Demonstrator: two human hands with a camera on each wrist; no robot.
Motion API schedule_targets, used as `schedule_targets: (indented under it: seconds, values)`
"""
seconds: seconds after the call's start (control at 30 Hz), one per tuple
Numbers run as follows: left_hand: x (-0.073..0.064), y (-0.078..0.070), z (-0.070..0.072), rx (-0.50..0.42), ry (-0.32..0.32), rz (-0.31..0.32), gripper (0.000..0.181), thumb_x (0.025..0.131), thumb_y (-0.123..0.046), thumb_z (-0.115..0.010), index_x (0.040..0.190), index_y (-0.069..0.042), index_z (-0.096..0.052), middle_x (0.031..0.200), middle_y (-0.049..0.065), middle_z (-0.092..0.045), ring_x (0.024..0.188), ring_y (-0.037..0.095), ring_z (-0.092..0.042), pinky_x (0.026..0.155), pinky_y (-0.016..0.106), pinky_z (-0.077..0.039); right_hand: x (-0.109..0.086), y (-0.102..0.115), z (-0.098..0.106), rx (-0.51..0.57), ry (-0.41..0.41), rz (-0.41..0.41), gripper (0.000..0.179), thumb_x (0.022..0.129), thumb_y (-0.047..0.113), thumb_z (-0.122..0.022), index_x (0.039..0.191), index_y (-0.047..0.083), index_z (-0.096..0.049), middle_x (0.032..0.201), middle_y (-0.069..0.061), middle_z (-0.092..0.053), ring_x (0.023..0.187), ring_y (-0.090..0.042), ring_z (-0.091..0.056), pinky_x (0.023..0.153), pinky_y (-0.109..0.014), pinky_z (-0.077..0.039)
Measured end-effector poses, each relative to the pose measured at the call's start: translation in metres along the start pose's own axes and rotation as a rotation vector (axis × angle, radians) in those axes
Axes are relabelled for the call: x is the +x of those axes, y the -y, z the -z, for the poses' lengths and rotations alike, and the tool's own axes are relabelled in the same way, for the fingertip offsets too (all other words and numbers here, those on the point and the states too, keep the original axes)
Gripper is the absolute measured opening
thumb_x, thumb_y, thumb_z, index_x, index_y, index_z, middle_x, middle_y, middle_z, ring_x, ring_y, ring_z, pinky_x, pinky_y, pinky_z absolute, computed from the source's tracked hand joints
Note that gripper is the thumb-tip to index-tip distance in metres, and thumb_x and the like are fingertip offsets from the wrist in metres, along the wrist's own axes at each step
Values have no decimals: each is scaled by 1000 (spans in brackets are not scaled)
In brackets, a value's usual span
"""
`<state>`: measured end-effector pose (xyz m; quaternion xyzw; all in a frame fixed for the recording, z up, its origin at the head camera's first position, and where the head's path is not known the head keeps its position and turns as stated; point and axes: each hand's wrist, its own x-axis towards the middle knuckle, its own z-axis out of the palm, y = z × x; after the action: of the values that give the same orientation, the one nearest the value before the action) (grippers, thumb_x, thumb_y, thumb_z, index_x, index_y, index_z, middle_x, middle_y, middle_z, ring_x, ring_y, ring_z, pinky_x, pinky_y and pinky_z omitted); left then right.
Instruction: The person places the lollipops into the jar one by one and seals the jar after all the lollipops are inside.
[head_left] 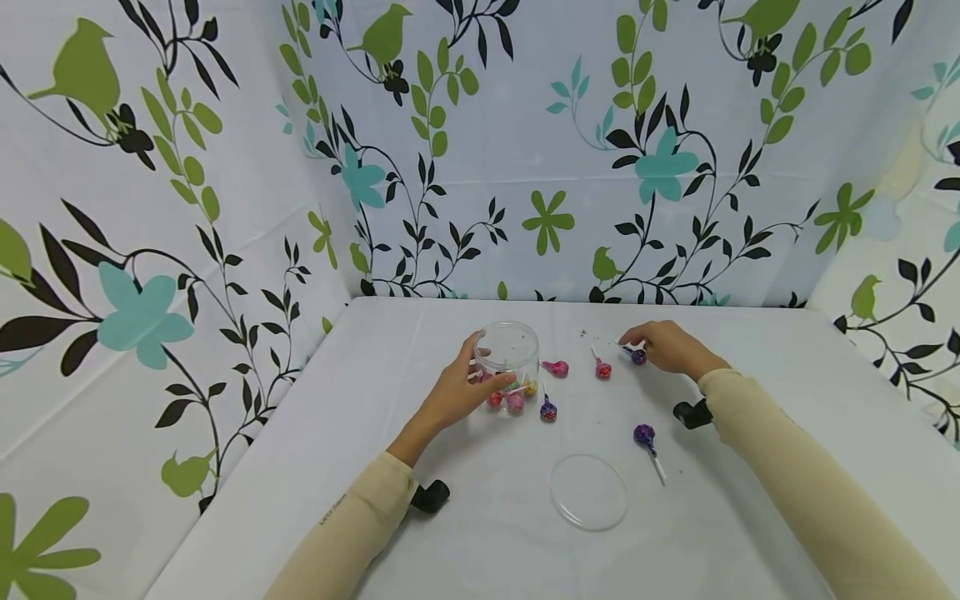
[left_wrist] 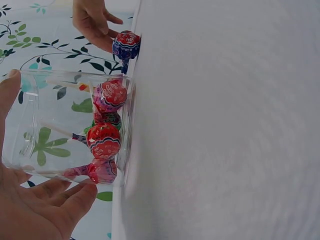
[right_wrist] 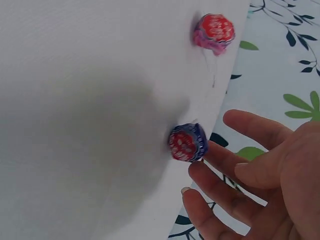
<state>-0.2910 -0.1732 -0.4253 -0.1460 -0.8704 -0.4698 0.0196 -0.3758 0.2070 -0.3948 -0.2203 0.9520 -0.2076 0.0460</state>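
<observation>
My left hand (head_left: 468,387) grips a clear plastic jar (head_left: 507,346) round its side, thumb in front. Several wrapped lollipops (left_wrist: 103,141), red, pink and other colours, lie in the bottom of the jar. Toward the back right, my right hand (head_left: 675,346) reaches over a blue-and-red lollipop (right_wrist: 187,142). Its fingertips are right at the candy's wrapper, with thumb and index spread apart in the right wrist view. The lollipop's stick is hidden there behind the candy.
Between the hands lie two pink-red lollipops (head_left: 603,368) (head_left: 556,368). A blue lollipop (head_left: 548,408) is just right of the jar. Nearer me are a purple lollipop (head_left: 645,437) and a clear round lid (head_left: 588,492). A patterned curtain (head_left: 480,208) surrounds the white table (head_left: 465,533).
</observation>
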Motion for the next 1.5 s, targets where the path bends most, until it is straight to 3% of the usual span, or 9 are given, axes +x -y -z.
schedule_targets:
  seconds: [0.37,0.5,0.67,0.83,1.0,1.1,1.3,1.5]
  values:
    - [2,0,0,4,8,-3,98,93,-57,-74,167,-25,-17,157,12,-46,140,38,-48,110,57,-43,-4,-14,-5,12,10,-6,35,94,-14,-49,113,-3,-77,112,-22,-71,102,-37,-64,94,-58,-53]
    - [2,1,0,5,6,-9,98,93,-57,-73,167,-24,-17,157,13,-46,140,38,-48,110,57,-43,-6,-15,-6,10,29,-11,35,94,-14,-53,116,-2,-77,107,-19,-71,98,-35,-62,92,-56,-53]
    - [1,-1,0,6,10,-10,98,93,-56,-74,167,-23,-17,157,14,-45,140,39,-48,110,57,-43,-8,-17,-7,9,59,-7,23,95,-10,-65,112,-2,-78,103,-14,-73,98,-33,-64,95,-57,-53]
    - [1,-3,1,2,5,-5,98,93,-55,-74,167,-23,-18,157,13,-46,140,39,-48,110,57,-43,-9,-19,-8,-35,62,-29,16,94,-3,-73,109,-3,-79,97,-11,-71,92,-32,-61,87,-51,-56]
    - [1,-3,1,5,6,0,98,93,-55,-74,167,-23,-17,157,13,-46,140,38,-48,110,57,-43,-11,-19,-11,-68,38,-40,15,93,1,-76,107,-1,-80,99,-12,-66,101,-37,-61,91,-54,-54]
    - [1,-3,1,5,6,3,98,93,-55,-74,167,-24,-17,157,13,-46,140,38,-48,111,56,-42,-12,-20,-12,-47,21,-20,14,93,1,-77,105,-2,-80,101,-12,-69,101,-36,-62,92,-54,-54]
    - [1,-3,1,5,7,4,98,93,-55,-74,167,-24,-18,157,12,-45,140,38,-48,110,56,-43,-14,-20,-13,31,28,22,12,93,2,-77,103,-3,-80,97,-11,-75,85,-25,-62,80,-46,-58]
    - [2,0,0,2,10,5,98,93,-56,-74,167,-25,-17,158,12,-45,141,38,-48,110,56,-43,-15,-17,-11,42,20,27,12,93,3,-77,103,-2,-80,97,-11,-76,83,-23,-63,78,-43,-59]
